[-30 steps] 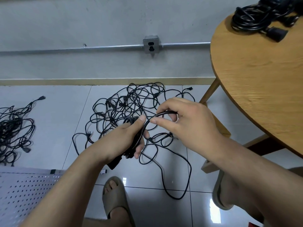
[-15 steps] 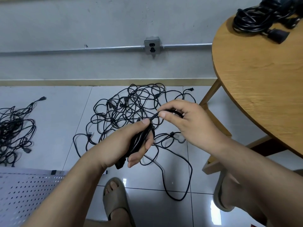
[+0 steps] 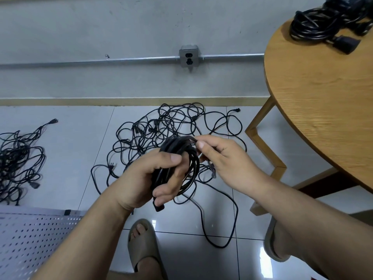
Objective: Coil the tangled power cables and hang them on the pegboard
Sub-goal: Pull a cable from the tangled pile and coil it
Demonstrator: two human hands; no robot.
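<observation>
one round table [image 3: 323, 118] at right carried finished coils [image 3: 314, 27], and the pegboard [image 3: 30, 239] lay flat at lower left, with nothing on it that could be seen. most of the cable sat in the tangle [image 3: 171, 126] on the floor by the wall, with a second heap [image 3: 18, 158] well to the left. over the last second the coil [image 3: 181, 150], held in front of the tangle, had grown from a slim bundle into a fuller ring standing above the left hand [image 3: 149, 178], whose fingers and thumb were curled round its lower side. the right hand [image 3: 228, 162] had carried a fresh turn up and over, and it pinched the strand [image 3: 193, 139] between thumb and forefinger at the top of the ring, its other fingers loosely curled. one plug [image 3: 158, 207] hung just below the left hand. a long loop [image 3: 218, 245] trailed on the floor, so by my judgement this cable was only partly wound and hanging was some way off.
</observation>
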